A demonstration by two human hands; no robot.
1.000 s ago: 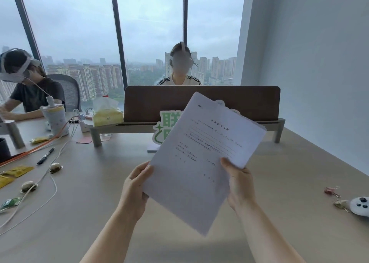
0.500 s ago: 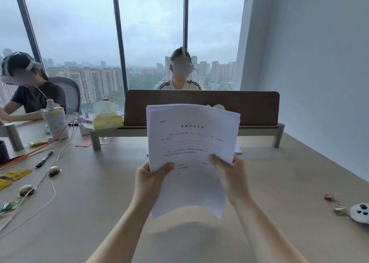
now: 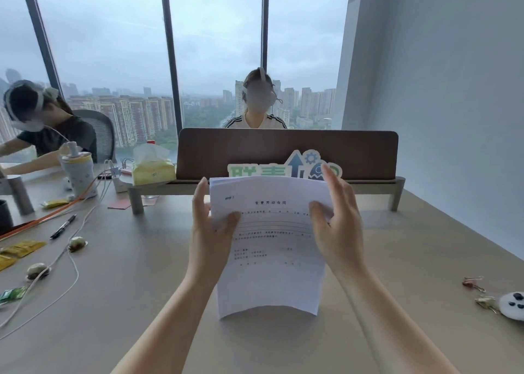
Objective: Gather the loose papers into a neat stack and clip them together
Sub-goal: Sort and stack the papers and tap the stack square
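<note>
Head view: paper stack [image 3: 269, 249] held upright above the table [image 3: 141, 288], printed side facing the camera, lower edge curling just over the tabletop. Left hand [image 3: 211, 232] grips the left edge, thumb across the front; right hand [image 3: 337, 226] rests against the right edge, fingers straight, thumb on the page. Binder clips [image 3: 473, 283] lie well apart at far right.

My beige table [image 3: 411, 246] carries a pen [image 3: 63, 226], yellow packets [image 3: 21, 249] and cables [image 3: 71, 263] at left, binder clips [image 3: 473, 283] at lower right.
</note>
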